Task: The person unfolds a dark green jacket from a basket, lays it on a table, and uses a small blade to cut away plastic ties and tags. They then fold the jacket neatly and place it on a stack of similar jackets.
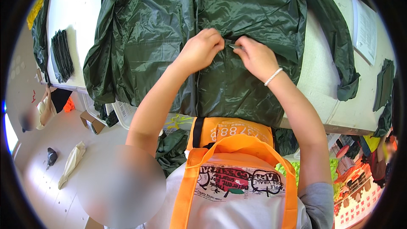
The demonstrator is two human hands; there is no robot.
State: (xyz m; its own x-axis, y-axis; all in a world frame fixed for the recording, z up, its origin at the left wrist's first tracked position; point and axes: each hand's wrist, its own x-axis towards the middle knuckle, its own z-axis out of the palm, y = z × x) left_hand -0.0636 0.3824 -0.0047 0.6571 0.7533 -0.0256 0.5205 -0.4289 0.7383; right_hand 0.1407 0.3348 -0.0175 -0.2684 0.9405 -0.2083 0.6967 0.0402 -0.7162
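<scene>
Both hands, left (202, 48) & right (254, 57), pinch green raincoat (237, 12) (small metal tool mostly hidden).

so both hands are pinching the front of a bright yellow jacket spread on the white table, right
Not quite: the jacket is dark green, not bright yellow. The head view shows the left hand and right hand both pinching its front, spread on the white table.
</scene>
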